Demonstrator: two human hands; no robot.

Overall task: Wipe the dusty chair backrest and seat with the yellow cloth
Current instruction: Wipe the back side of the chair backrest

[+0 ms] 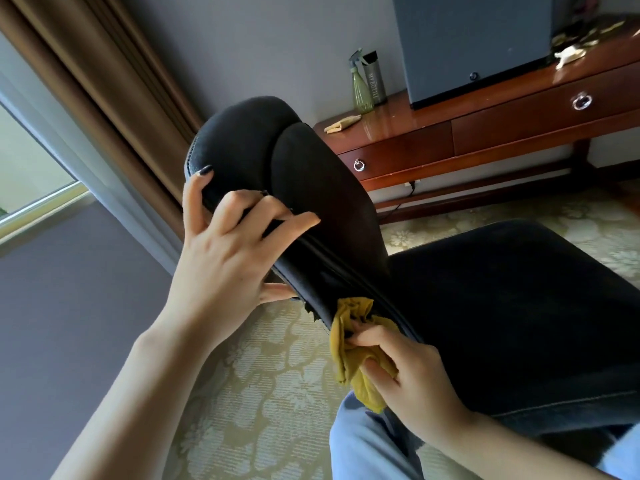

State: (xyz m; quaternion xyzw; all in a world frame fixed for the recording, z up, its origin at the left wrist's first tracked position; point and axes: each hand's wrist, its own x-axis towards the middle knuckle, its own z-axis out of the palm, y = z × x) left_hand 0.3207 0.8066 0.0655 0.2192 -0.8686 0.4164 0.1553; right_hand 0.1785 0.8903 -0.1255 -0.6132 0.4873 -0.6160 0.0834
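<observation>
One yellow cloth (353,311), one dark chair and your two hands fill the view. The cloth is mustard yellow, thin and crumpled into a loose bunch. Its upper folds press against the lower edge of the chair's backrest (311,188), close to where the backrest meets the seat (519,306). Your right hand (412,379) holds the cloth from below, with the thumb and curled fingers pinching the bunch. One tail of fabric hangs down past the palm.

Your left hand (225,258) grips the side edge of the backrest higher up. Its fingers spread and curl over the front, and the thumb shows behind the edge below. The backrest is black, padded and rounded at the top, and it tilts across the view. The seat is broad and equally dark.

Beyond the chair stands one glossy wooden desk (485,133) with two ring drawer pulls (359,165). On it are one green spray bottle (362,88), one grey bottle (375,81) just beside it, and one folded pale cloth (341,123). A pale patterned carpet (263,393) covers the floor, and brown curtains (104,81) hang on the left.
</observation>
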